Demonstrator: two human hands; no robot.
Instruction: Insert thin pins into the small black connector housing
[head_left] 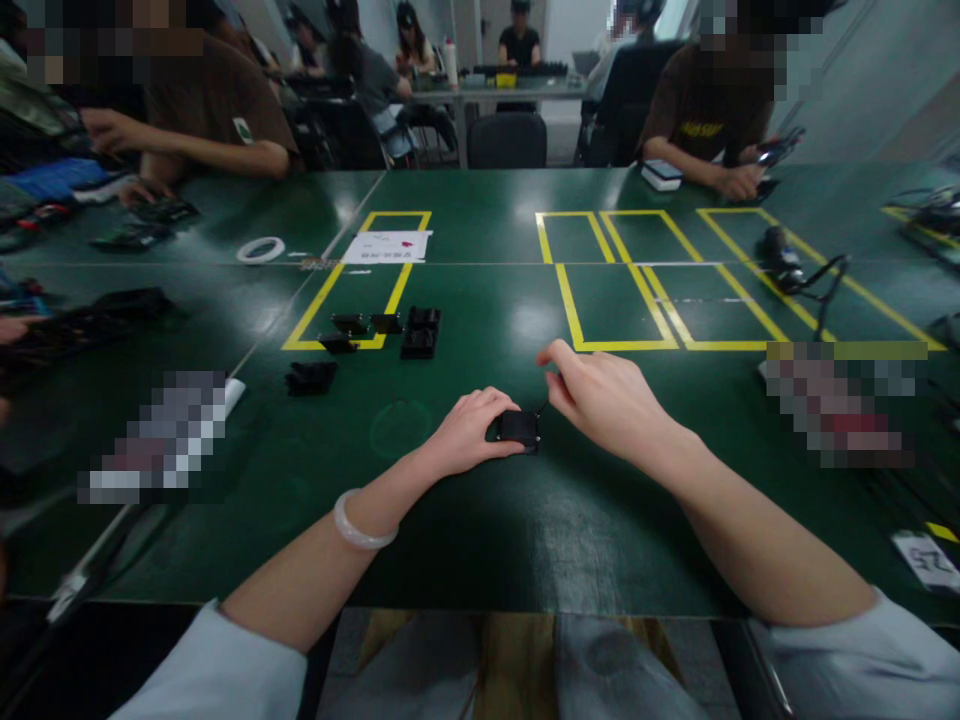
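My left hand [480, 432] lies on the green table and grips a small black rectangular block [519, 428] between thumb and fingers. Small bright dots, like screw heads, show at the block's corners. Just to its right, my right hand [604, 400] is closed in a pinch with the index finger bent. From its fingertips a thin dark rod [541, 408] reaches down to the block's right edge. The rod's kind is too small to make out, and most of it is hidden by the fingers.
Several similar black parts [386, 323] stand left of centre, with a black piece [311, 377] nearer. Yellow tape rectangles [577, 310] mark the table. A white tape roll [261, 250] and a paper sheet [388, 247] lie farther back. Co-workers sit across the table.
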